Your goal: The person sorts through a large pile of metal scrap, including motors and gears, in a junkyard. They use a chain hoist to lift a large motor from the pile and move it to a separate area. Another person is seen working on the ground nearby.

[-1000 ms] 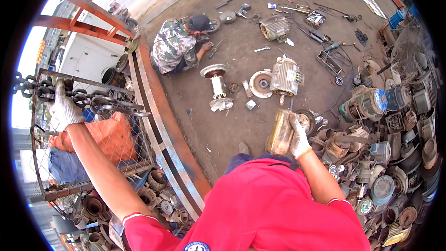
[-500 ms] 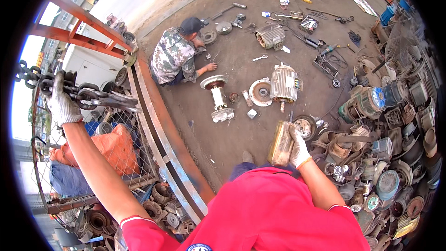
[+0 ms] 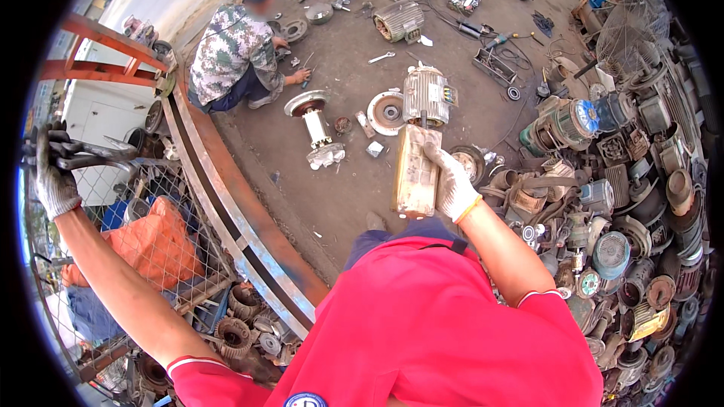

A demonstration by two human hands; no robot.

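My left hand (image 3: 56, 185), in a whitish, dirty glove, is raised at the far left with its fingers closed round a heavy dark metal chain (image 3: 94, 152). Part of that chain runs rightward from the palm; its far left links are cut off by the picture's rim. In front of my body, my right hand (image 3: 452, 185), also gloved, grips the right side of a worn, yellowish rectangular block (image 3: 415, 173), a box-like thing whose kind I cannot make out. Beyond the block's top end stands a grey finned electric motor (image 3: 427, 98) beside a round flange (image 3: 386, 111).
A co-worker (image 3: 234, 56) in camouflage crouches at the far left. A motor rotor (image 3: 317, 128), another motor (image 3: 400, 21) and a wrench (image 3: 381, 57) lie on the ground. Piled motor parts (image 3: 596, 196) fill the right. A rusty steel rail (image 3: 241, 218) and wire fence (image 3: 181, 249) run along the left.
The view has shifted, so the surroundings sit farther left and higher. My left hand has moved left with the chain. The block has swung farther from my body and stands straighter in my right hand.
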